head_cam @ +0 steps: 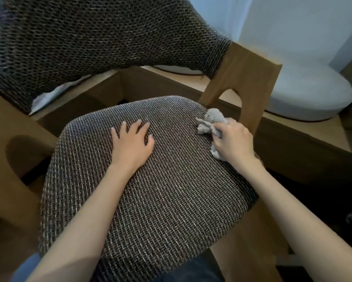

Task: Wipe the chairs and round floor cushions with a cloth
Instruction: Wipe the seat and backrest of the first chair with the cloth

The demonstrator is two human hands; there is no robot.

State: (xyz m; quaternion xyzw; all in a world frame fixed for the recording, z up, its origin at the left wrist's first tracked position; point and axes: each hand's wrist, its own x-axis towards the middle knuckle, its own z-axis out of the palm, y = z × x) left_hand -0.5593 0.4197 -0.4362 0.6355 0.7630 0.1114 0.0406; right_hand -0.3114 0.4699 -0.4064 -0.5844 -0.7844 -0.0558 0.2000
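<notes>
Grey cloth (211, 123) gripped by right hand (233, 143), probably touching woven seat (150, 200); left hand (132, 146) lies flat, fingers spread.

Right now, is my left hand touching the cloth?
Apart. The head view shows the left hand flat on the seat, bare weave between it and the cloth in the right hand.

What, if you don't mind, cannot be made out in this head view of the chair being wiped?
Head view:
- cloth: much of it hidden inside the right hand.
- backrest: top cut off by the upper frame edge.
- white cushion: left part hidden behind the wooden post; surface blurred.
- seat: patch under the left hand covered by the palm.
</notes>
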